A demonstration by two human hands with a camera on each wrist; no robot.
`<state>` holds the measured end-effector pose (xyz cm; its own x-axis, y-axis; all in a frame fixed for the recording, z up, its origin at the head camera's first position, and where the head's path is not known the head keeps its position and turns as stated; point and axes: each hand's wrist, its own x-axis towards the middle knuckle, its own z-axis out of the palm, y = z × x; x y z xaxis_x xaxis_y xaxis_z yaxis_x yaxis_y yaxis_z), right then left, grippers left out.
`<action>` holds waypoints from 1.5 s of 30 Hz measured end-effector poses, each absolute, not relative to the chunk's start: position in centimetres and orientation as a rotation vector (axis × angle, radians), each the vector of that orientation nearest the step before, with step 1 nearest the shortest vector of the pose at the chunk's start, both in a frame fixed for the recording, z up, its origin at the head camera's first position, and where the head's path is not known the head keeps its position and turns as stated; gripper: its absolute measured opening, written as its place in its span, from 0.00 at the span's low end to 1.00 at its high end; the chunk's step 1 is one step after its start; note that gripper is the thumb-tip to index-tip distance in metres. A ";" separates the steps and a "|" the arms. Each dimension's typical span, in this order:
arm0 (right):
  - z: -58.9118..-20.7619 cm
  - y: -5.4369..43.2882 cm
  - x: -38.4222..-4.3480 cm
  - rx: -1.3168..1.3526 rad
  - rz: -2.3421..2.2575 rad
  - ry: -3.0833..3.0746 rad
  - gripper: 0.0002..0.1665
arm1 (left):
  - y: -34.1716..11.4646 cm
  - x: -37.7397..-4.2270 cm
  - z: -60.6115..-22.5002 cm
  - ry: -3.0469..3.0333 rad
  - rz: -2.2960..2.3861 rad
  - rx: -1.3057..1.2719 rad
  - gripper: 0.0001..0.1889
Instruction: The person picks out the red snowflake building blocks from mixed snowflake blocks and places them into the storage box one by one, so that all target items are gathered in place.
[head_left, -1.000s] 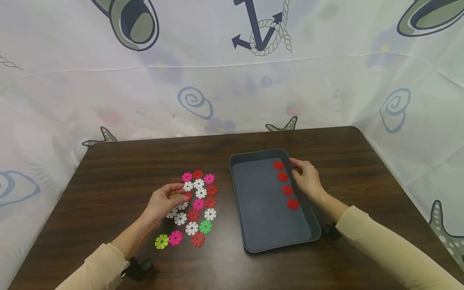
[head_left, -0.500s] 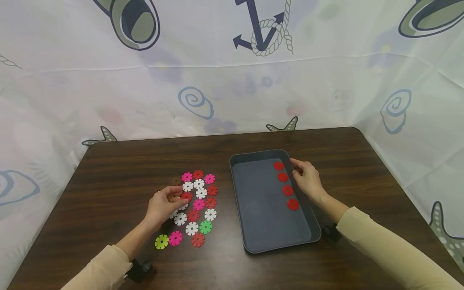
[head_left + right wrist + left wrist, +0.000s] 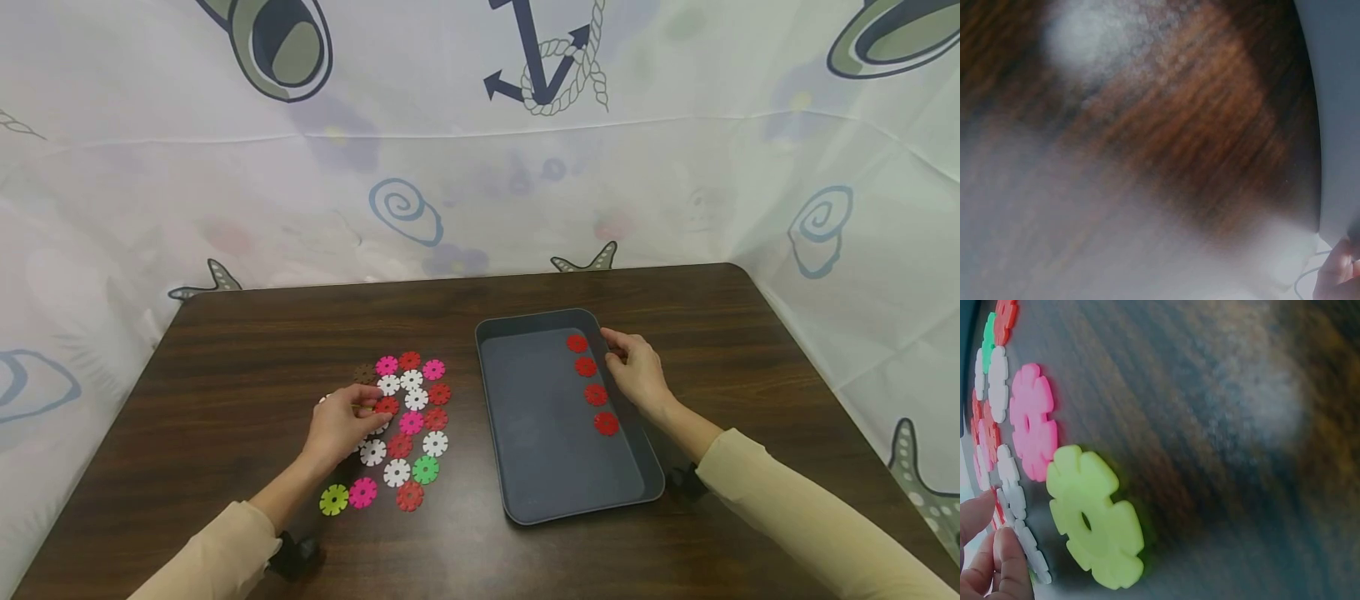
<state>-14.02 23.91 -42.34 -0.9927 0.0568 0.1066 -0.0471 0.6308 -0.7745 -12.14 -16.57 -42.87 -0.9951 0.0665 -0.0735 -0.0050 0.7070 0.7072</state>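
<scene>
My left hand (image 3: 337, 427) is at the left side of a group of flat notched plastic discs, thumb and fingertips around a red disc (image 3: 386, 405). In the left wrist view the fingers (image 3: 1007, 559) pinch at a red edge, mostly hidden behind white discs. Around it lie white (image 3: 373, 452), pink (image 3: 412, 422), red, brown (image 3: 364, 374), green (image 3: 426, 469) and yellow-green (image 3: 333, 500) discs. My right hand (image 3: 639, 373) grips the right rim of a dark grey baking tray (image 3: 540, 450). Several red discs (image 3: 596, 394) stand in a column inside, along its right side.
The tray rests on a dark wooden table (image 3: 300, 333), right of the loose discs. Behind the table's far edge hangs a pale printed cloth (image 3: 480, 192), which also runs down both sides. A strip of bare wood separates the discs from the tray.
My left hand has shifted slightly, its fingertips staying around the red disc, and more of the brown disc shows. The right hand and the tray have stayed put.
</scene>
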 end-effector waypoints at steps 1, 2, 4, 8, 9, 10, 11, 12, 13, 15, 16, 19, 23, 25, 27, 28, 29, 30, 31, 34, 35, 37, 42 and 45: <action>-42.3 23.9 -14.0 -0.009 1.301 -2.725 0.25 | -16.5 -12.2 -42.9 2.827 1.151 0.060 0.19; -42.3 23.9 -14.0 -0.010 1.303 -2.723 0.25 | -16.5 -12.2 -42.9 2.836 1.135 0.065 0.18; -42.3 23.9 -14.0 -0.010 1.304 -2.721 0.25 | -16.5 -12.2 -42.8 2.850 1.111 0.074 0.17; -42.3 23.9 -14.0 -0.011 1.303 -2.720 0.25 | -16.4 -12.3 -42.8 2.861 1.072 0.079 0.17; -42.3 23.9 -14.0 -0.011 1.301 -2.720 0.25 | -16.4 -12.3 -42.8 2.861 1.066 0.079 0.17; -42.3 23.9 -14.0 -0.010 1.298 -2.722 0.25 | -16.4 -12.4 -42.8 2.862 1.061 0.077 0.17; -42.3 24.0 -14.0 -0.010 1.298 -2.722 0.24 | -16.4 -12.4 -42.8 2.861 1.059 0.075 0.17; -42.3 24.0 -14.0 -0.010 1.296 -2.722 0.25 | -16.4 -12.4 -42.8 2.860 1.057 0.071 0.17; -42.3 24.0 -14.0 -0.010 1.294 -2.722 0.25 | -16.4 -12.4 -42.8 2.859 1.056 0.066 0.17; -42.3 24.0 -14.0 -0.009 1.293 -2.723 0.25 | -16.4 -12.5 -42.8 2.861 1.052 0.060 0.18; -42.3 24.0 -14.0 -0.009 1.294 -2.724 0.25 | -16.3 -12.5 -42.8 2.862 1.050 0.057 0.17; -42.2 24.0 -14.0 -0.008 1.294 -2.726 0.25 | -16.3 -12.5 -42.8 2.866 1.045 0.055 0.17; -42.2 24.0 -13.9 -0.007 1.296 -2.728 0.25 | -16.3 -12.5 -42.8 2.875 1.043 0.073 0.16; -42.3 24.0 -13.9 -0.005 1.296 -2.727 0.25 | -16.3 -12.5 -42.8 2.879 1.043 0.083 0.16; -42.3 24.0 -13.9 -0.004 1.295 -2.727 0.25 | -16.2 -12.5 -42.7 2.874 1.048 0.084 0.16; -42.3 24.0 -14.0 -0.003 1.292 -2.726 0.25 | -16.2 -12.5 -42.7 2.871 1.050 0.084 0.16; -42.3 24.0 -14.0 -0.002 1.292 -2.726 0.25 | -16.2 -12.5 -42.7 2.868 1.053 0.084 0.16; -42.3 24.0 -14.0 -0.003 1.292 -2.725 0.25 | -16.1 -12.5 -42.7 2.867 1.056 0.084 0.16; -42.3 24.0 -14.0 -0.003 1.292 -2.724 0.25 | -16.1 -12.5 -42.7 2.865 1.061 0.087 0.16; -42.4 23.9 -14.0 -0.005 1.289 -2.720 0.25 | -15.9 -12.3 -42.7 2.877 1.074 0.110 0.16; -42.4 23.9 -14.0 -0.003 1.289 -2.720 0.25 | -15.9 -12.3 -42.7 2.886 1.078 0.120 0.16; -42.4 24.0 -14.0 -0.002 1.285 -2.719 0.25 | -15.8 -12.2 -42.8 2.907 1.088 0.145 0.16; -42.4 23.9 -14.0 -0.001 1.287 -2.719 0.25 | -15.6 -12.1 -43.1 2.945 1.113 0.183 0.16; -42.4 23.9 -14.0 0.001 1.285 -2.717 0.25 | -15.6 -12.1 -43.2 2.938 1.137 0.188 0.16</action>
